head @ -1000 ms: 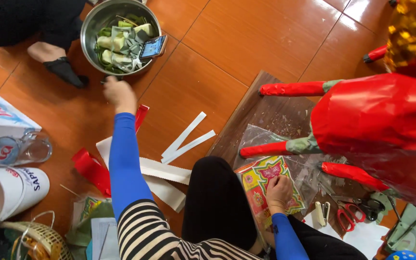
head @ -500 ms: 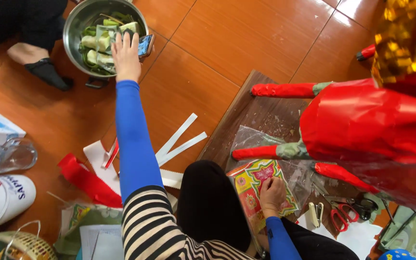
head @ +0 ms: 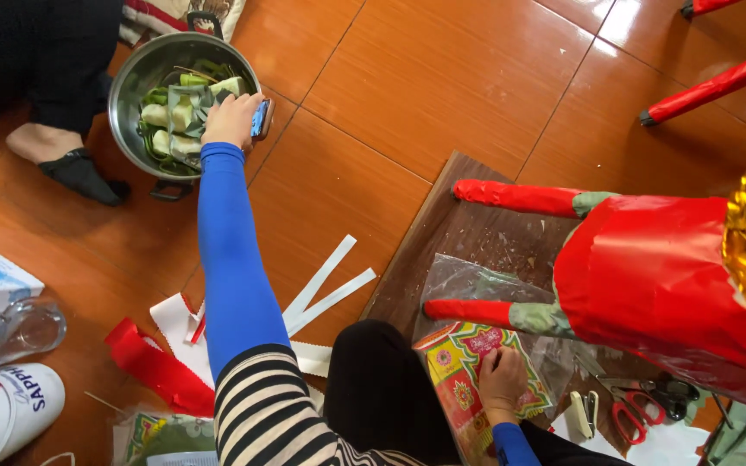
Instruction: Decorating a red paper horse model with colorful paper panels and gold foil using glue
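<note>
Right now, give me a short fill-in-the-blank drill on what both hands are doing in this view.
1. The left hand reaches into a round metal ____ holding green leaf-wrapped bundles.
2. The right hand rests on a colourful patterned ____ beside the person's knee.
3. The red-handled scissors lie near the ____ hand.
4. The left arm wears a ____ sleeve.

Missing words: pot; paper; right; blue
</note>
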